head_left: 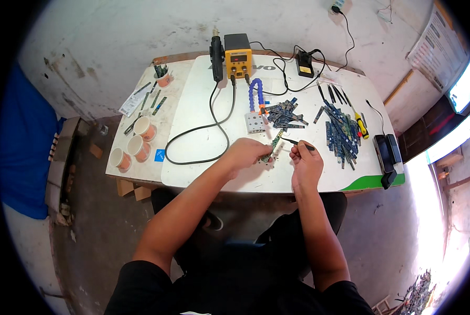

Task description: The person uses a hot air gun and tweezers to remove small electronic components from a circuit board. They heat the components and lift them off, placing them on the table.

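Note:
My left hand [249,155] is closed on a narrow green circuit board strip [276,140], held at a slant just above the table near its front edge. In my right hand [307,161] is a pair of black tweezers [300,143], gripped between thumb and fingers. Their tip points left and reaches the strip's upper part; whether it touches is too small to tell. Small dark crumbs lie under the strip. Just beyond my hands is a pile of board strips [283,114], and to the right a larger pile [342,134].
A yellow soldering station [238,56] stands at the back beside a black hot-air gun [216,58]. A blue jointed holder [255,94] rises from a grey block [255,123]. Paper cups [139,148] stand left. A yellow screwdriver [361,125] and black device [386,157] lie right.

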`<control>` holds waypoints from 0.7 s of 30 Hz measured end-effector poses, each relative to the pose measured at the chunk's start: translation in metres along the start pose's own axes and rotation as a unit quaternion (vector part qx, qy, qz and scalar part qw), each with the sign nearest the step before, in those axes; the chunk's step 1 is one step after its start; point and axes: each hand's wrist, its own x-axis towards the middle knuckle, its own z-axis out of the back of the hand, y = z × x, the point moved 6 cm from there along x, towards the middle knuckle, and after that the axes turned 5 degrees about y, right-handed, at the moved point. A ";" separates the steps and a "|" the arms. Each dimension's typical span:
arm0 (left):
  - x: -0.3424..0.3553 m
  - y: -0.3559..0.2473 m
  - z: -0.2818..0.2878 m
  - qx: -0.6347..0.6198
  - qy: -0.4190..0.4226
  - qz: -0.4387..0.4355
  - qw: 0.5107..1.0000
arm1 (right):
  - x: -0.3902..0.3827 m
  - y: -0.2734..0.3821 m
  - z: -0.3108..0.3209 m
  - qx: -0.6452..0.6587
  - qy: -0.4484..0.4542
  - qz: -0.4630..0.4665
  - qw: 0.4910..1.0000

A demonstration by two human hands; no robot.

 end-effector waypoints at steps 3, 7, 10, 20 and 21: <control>-0.005 0.001 -0.002 -0.018 0.008 -0.017 1.000 | -0.002 0.001 -0.003 0.006 0.029 0.000 1.000; -0.007 -0.004 0.016 0.010 -0.023 -0.052 0.998 | -0.003 0.015 -0.003 0.004 0.035 0.012 0.999; -0.009 -0.006 0.028 0.031 -0.036 -0.054 0.997 | 0.001 0.030 -0.006 -0.007 0.084 0.026 0.996; -0.010 -0.014 0.037 -0.003 -0.032 -0.076 0.997 | -0.001 0.026 -0.036 -0.111 0.226 -0.050 0.967; -0.011 -0.015 0.037 0.000 -0.027 -0.078 0.997 | -0.005 0.026 -0.041 -0.103 0.229 -0.054 0.966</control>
